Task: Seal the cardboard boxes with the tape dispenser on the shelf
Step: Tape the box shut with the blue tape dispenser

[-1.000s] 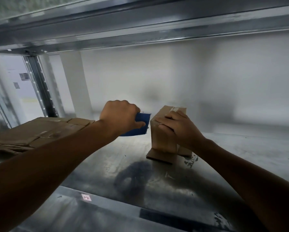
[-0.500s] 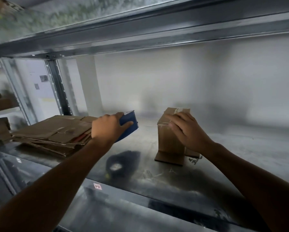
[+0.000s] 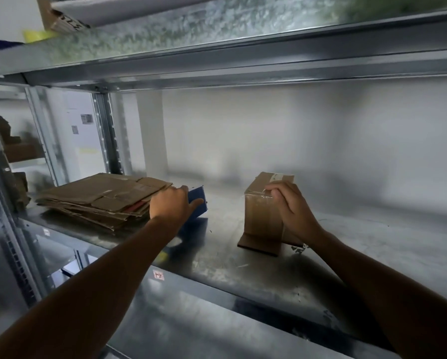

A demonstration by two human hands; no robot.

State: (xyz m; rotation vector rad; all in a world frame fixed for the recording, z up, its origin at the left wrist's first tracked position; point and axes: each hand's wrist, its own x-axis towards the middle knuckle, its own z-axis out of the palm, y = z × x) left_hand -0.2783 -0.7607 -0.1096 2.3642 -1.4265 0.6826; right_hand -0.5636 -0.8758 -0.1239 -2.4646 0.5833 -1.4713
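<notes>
Shifted tape dispenser (image 3: 197, 202) left off box (image 3: 261, 218), gripped in left hand (image 3: 169, 206) nr flattened cardboard (image 3: 100, 198); held box top edge on shelf (image 3: 243, 270) w/ right hand (image 3: 292, 206) fingers curled, prob. pressing tape down.

The shelf (image 3: 243, 268) is galvanised metal, dully shiny and scuffed. The box (image 3: 261, 218) is matt brown cardboard, with glossy tape (image 3: 256, 195) on top. The stack (image 3: 100, 198) at nine o'clock is creased matt cardboard. The dispenser (image 3: 197, 200) looks like smooth blue plastic.
</notes>
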